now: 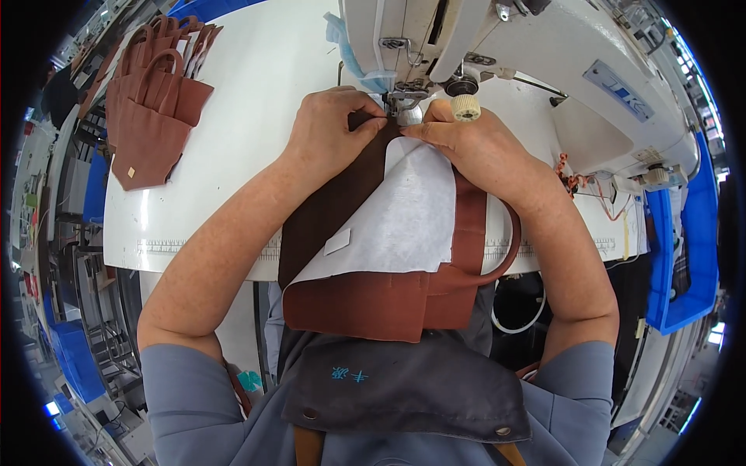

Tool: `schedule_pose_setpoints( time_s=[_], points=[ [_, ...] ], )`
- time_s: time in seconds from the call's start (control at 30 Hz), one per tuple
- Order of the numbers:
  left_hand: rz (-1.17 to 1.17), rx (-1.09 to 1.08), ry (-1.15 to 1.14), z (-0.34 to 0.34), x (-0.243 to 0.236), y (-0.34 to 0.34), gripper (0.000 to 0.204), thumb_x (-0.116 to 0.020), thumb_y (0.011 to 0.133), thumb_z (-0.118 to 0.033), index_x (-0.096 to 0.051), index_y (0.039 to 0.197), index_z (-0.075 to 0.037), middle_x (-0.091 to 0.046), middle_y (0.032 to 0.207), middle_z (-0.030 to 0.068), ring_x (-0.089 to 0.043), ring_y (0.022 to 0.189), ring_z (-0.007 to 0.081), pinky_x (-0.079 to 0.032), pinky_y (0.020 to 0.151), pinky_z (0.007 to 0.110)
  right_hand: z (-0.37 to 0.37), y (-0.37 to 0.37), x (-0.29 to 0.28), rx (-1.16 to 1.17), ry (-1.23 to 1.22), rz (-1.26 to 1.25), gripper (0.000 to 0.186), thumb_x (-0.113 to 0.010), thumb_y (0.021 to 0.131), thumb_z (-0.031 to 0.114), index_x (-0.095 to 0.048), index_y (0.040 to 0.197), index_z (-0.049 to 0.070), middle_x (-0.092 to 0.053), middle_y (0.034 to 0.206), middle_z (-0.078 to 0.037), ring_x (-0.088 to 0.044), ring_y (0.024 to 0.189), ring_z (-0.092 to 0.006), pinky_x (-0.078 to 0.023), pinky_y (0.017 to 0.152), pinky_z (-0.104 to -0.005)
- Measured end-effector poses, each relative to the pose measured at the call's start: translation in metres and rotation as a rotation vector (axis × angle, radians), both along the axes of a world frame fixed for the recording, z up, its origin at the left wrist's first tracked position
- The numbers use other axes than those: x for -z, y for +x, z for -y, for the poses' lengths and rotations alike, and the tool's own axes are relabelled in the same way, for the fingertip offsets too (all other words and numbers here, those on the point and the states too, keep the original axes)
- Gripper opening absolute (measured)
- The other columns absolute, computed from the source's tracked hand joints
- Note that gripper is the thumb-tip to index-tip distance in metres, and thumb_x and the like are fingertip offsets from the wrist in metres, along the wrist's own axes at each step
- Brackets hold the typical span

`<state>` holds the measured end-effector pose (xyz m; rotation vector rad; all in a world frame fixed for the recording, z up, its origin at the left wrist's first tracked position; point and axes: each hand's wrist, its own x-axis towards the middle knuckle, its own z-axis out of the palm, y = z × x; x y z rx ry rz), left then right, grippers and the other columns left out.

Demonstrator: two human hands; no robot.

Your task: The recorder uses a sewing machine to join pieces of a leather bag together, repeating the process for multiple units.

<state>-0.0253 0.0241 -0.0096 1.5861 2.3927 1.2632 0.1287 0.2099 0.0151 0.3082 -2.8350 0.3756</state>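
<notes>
A partly sewn brown leather bag (357,307) hangs over the table's front edge toward my lap, its looped handle (513,245) at the right. On it lie a dark brown panel (315,229) and a white backing sheet (416,206) that is folded over and carries a small tag. The panel's far end reaches the presser foot (404,97) of the sewing machine. Just left of the foot, my left hand (332,128) pinches the dark panel between thumb and fingers. My right hand (486,147) closes on the work's edge right of the foot; its lower fingers are hidden.
Several brown leather bag pieces (151,140) with handles are stacked at the left on the white table (233,101). The sewing machine arm (606,101) rises at the right above orange thread scraps (571,179). A blue bin (684,241) stands beyond the table's right end.
</notes>
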Motion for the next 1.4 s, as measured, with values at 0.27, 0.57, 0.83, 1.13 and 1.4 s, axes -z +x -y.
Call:
schedule_pose_setpoints(
  time_s=[0.27, 0.57, 0.83, 1.13, 1.4],
  points=[
    [0.118, -0.053, -0.016, -0.009, -0.005, -0.005, 0.015, -0.078, 0.083, -0.008, -0.076, 0.092, 0.003, -0.075, 0.088, 0.0155, -0.075, 0.079, 0.0242, -0.06, 0.072, 0.032, 0.001, -0.003, -0.001, 0.04, -0.055, -0.027, 0.018, -0.066, 0.092, 0.015, -0.076, 0.105, 0.007, -0.069, 0.09, -0.018, -0.069, 0.081, -0.0352, -0.056, 0.072, -0.0437],
    [0.099, -0.112, -0.086, -0.013, -0.012, -0.006, 0.023, -0.08, 0.082, -0.01, -0.072, 0.095, 0.006, -0.075, 0.088, 0.0168, -0.074, 0.082, 0.0262, -0.059, 0.078, 0.035, -0.003, -0.006, 0.003, 0.048, -0.115, -0.041, 0.014, -0.067, 0.095, 0.018, -0.073, 0.1, 0.006, -0.068, 0.082, -0.018, -0.067, 0.076, -0.0354, -0.055, 0.067, -0.0451],
    [0.102, -0.102, -0.07, -0.012, -0.012, -0.006, 0.025, -0.079, 0.082, -0.009, -0.067, 0.098, 0.005, -0.073, 0.086, 0.015, -0.073, 0.082, 0.0277, -0.058, 0.079, 0.036, -0.002, -0.006, -0.001, 0.13, -0.168, 0.061, 0.014, -0.067, 0.095, 0.018, -0.073, 0.101, 0.006, -0.069, 0.085, -0.018, -0.067, 0.077, -0.0358, -0.054, 0.066, -0.0456],
    [0.031, -0.063, 0.04, -0.015, 0.004, -0.019, 0.021, -0.079, 0.081, -0.009, -0.066, 0.094, 0.001, -0.072, 0.085, 0.0133, -0.07, 0.077, 0.0305, -0.056, 0.075, 0.04, -0.001, -0.009, -0.001, 0.089, -0.208, 0.004, 0.015, -0.064, 0.096, 0.014, -0.076, 0.099, 0.006, -0.071, 0.085, -0.019, -0.069, 0.077, -0.0363, -0.056, 0.068, -0.0444],
    [0.25, -0.054, -0.21, -0.003, -0.036, 0.006, 0.031, -0.084, 0.078, -0.022, -0.074, 0.097, 0.001, -0.07, 0.095, 0.0107, -0.067, 0.09, 0.0277, -0.053, 0.077, 0.041, 0.0, -0.009, -0.002, 0.105, -0.191, -0.034, 0.015, -0.064, 0.094, 0.011, -0.074, 0.103, 0.005, -0.071, 0.091, -0.02, -0.068, 0.082, -0.0384, -0.055, 0.071, -0.0459]
  ],
)
